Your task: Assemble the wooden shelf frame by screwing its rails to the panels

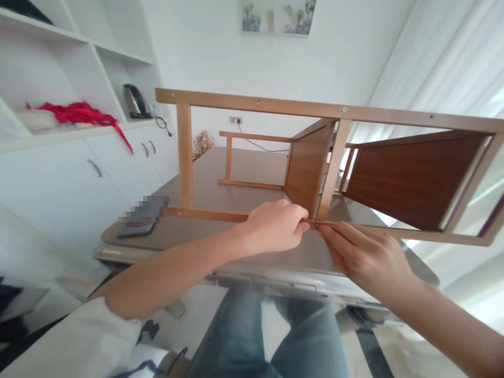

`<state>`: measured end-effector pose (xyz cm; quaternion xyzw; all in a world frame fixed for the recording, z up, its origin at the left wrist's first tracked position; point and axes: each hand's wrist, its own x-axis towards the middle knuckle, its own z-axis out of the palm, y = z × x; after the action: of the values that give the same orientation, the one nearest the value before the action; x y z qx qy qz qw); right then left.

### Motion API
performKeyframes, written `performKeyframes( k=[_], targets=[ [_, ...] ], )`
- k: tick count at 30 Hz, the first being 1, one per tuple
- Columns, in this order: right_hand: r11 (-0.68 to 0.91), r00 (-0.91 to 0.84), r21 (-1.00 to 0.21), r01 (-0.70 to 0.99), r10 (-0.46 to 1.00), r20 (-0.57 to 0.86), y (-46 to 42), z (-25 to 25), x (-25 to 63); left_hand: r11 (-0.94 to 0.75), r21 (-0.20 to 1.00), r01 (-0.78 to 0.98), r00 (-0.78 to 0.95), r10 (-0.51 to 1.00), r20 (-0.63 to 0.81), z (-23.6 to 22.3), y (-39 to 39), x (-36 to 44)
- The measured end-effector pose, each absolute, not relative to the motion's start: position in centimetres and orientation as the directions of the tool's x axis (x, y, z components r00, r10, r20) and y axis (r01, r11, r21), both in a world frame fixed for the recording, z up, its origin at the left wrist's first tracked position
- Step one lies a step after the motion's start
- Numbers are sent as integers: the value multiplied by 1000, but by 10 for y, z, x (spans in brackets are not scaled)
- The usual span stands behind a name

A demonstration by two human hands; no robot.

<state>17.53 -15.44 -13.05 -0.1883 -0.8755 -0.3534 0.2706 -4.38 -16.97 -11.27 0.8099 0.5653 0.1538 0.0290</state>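
The left hand [273,227] closes around the lower rail of a wooden frame [252,103], the right hand [364,257] pinching that rail just beside it, both over the near edge of the counter [129,251].

Wooden frame [252,103]: pale honey-tan rails, light visible grain, small dark screw dots along the top rail. Its panels [413,181] are darker, reddish walnut brown with faint streaky grain. Tabletop [252,168] is plain grey-brown, with a pale silvery edge [275,275]. Phone [142,215] looks dark, mostly pixelated. Cloth [74,112] on the shelf is bright red; kettle [134,101] beside it is silver and black. Cabinets [59,194] are white. Curtains [444,63] are white with soft vertical folds. Jeans [268,336] are faded blue. Sleeve [66,341] is white. Wall picture [277,16] has pale blues and creams. Floor [370,352] is pale with a black stripe.
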Motion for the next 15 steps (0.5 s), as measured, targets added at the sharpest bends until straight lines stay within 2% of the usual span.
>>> performKeyframes(
  k=[5, 10, 15],
  targets=[
    [691, -665, 323, 646, 302, 683, -160, -139, 177, -372, 218, 902, 325, 919, 223, -118, -167, -45],
    [559, -581, 344, 754, 323, 747, -166, -145, 177, -352, 226, 908, 306, 928, 214, -120, -165, -48],
    [567, -514, 268, 779, 331, 792, -169, -154, 172, -341, 224, 913, 296, 932, 211, -119, -166, -47]
  ],
)
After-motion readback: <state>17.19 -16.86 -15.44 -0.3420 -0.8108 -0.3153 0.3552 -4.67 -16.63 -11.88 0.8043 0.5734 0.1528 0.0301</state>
